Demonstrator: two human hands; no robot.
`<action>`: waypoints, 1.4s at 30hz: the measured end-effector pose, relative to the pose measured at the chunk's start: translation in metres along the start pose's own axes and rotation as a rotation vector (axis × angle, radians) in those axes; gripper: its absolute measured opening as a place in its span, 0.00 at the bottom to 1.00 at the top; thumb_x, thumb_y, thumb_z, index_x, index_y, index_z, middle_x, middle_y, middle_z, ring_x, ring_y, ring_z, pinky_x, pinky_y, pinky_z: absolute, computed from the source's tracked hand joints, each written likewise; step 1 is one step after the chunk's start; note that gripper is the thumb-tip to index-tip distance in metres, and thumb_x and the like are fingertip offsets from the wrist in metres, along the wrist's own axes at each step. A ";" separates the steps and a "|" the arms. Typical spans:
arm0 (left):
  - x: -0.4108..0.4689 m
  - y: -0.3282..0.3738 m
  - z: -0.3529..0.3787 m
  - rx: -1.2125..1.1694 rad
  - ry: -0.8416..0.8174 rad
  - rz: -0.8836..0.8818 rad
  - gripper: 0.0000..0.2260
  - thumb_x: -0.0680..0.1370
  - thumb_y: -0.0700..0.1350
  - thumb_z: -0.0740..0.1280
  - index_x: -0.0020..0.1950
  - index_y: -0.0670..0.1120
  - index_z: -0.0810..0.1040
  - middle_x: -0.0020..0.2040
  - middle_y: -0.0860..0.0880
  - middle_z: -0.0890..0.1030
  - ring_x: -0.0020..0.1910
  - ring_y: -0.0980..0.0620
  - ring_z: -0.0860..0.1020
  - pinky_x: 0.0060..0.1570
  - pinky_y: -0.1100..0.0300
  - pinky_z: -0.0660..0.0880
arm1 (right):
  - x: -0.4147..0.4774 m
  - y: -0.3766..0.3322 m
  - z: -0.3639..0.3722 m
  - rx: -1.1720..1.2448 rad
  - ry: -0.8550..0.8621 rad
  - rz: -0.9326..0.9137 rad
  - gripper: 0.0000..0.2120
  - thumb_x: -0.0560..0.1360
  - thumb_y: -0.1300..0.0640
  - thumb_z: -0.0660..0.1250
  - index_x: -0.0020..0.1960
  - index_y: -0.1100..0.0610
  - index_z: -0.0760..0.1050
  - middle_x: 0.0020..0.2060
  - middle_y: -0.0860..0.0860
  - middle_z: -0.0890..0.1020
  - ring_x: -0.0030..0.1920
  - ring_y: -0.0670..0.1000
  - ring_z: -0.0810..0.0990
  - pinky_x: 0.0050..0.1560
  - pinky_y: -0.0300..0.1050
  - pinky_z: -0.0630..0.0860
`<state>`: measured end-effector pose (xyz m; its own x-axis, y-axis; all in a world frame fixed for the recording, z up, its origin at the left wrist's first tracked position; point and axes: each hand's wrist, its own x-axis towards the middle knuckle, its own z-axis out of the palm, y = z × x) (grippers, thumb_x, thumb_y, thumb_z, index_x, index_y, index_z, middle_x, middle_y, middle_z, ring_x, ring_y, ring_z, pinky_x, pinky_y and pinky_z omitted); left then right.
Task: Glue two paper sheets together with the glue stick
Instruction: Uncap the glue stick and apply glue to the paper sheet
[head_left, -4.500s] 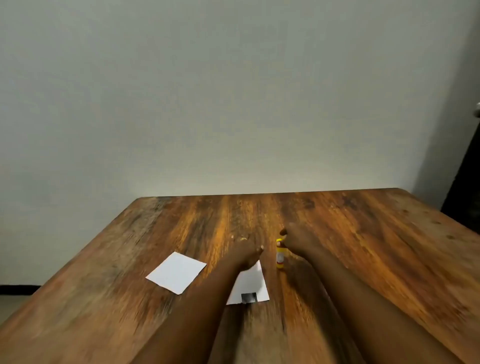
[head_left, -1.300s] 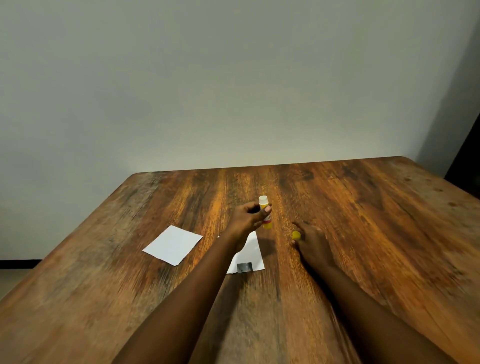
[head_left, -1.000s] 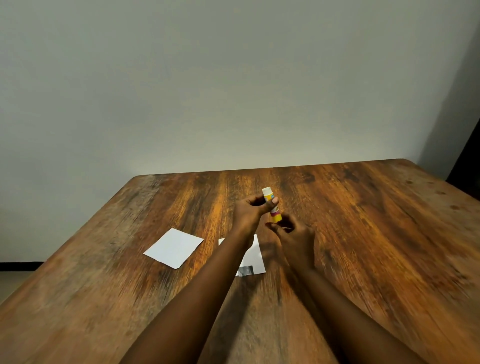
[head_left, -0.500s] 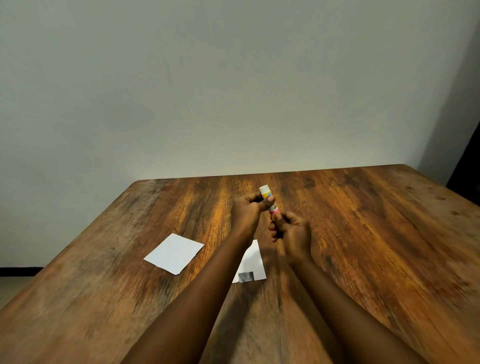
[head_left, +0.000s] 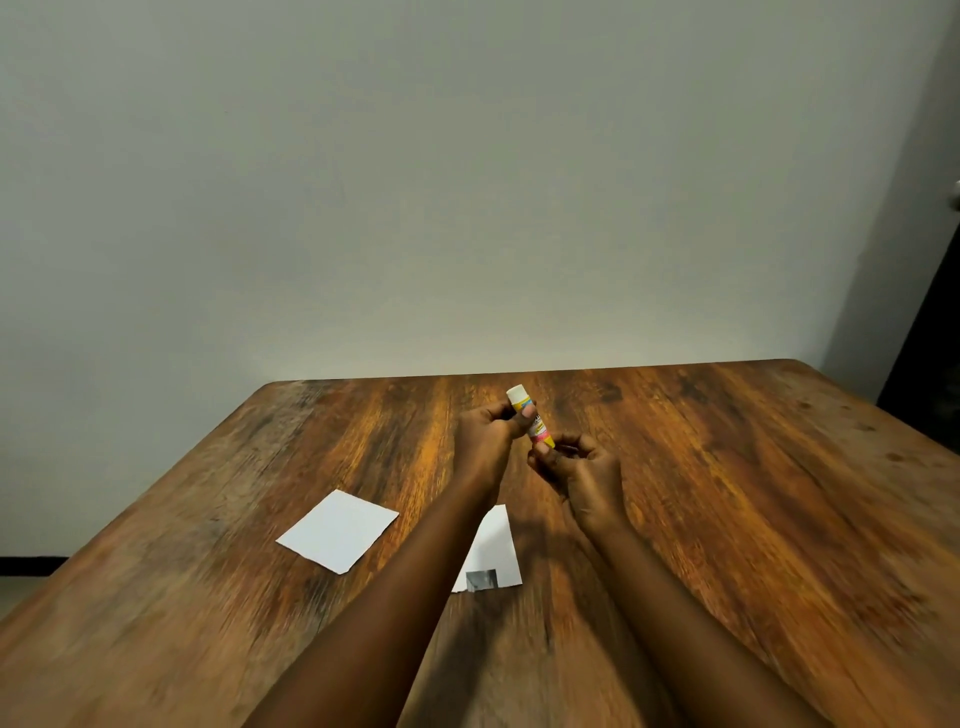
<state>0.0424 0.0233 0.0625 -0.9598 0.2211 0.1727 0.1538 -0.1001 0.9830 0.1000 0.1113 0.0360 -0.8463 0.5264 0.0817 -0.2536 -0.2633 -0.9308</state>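
Head view: left hand (head_left: 485, 436) pinches the glue stick (head_left: 531, 422) mid-barrel, white tip up, above the bench (head_left: 753, 519). Right hand (head_left: 584, 478) pinches its base, hiding the bottom end. One sheet (head_left: 338, 531) lies clear; the left forearm covers much of the second sheet (head_left: 496, 551).

Two paper sheets are lying on the surface (head_left: 727, 493): one sheet (head_left: 338, 530) at left, the other sheet (head_left: 491, 551) just right (partly under a forearm). The glue stick (head_left: 530, 423) is hanging above, farther back, between both hands.
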 end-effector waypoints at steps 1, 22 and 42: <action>-0.001 0.000 0.001 0.008 -0.007 0.006 0.12 0.75 0.39 0.67 0.57 0.36 0.79 0.52 0.44 0.82 0.49 0.52 0.79 0.44 0.67 0.73 | 0.000 -0.002 0.002 0.027 0.006 0.051 0.06 0.74 0.71 0.64 0.50 0.70 0.75 0.36 0.56 0.80 0.34 0.49 0.81 0.31 0.34 0.79; -0.017 0.010 -0.004 -0.056 -0.110 -0.010 0.11 0.76 0.36 0.65 0.57 0.34 0.78 0.49 0.43 0.79 0.50 0.50 0.76 0.53 0.55 0.72 | -0.008 -0.011 0.000 0.437 -0.231 0.599 0.22 0.80 0.51 0.52 0.30 0.59 0.67 0.17 0.49 0.66 0.13 0.44 0.60 0.14 0.30 0.55; -0.005 0.007 -0.011 -0.046 -0.112 0.013 0.08 0.76 0.35 0.66 0.53 0.35 0.79 0.39 0.50 0.79 0.39 0.57 0.76 0.41 0.66 0.73 | 0.003 0.003 0.022 0.385 -0.123 0.555 0.23 0.80 0.49 0.53 0.29 0.57 0.64 0.16 0.49 0.64 0.14 0.44 0.60 0.15 0.30 0.56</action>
<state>0.0454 0.0112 0.0684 -0.9251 0.3264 0.1938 0.1526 -0.1475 0.9772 0.0864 0.0940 0.0417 -0.9402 0.1408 -0.3101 0.1042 -0.7478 -0.6557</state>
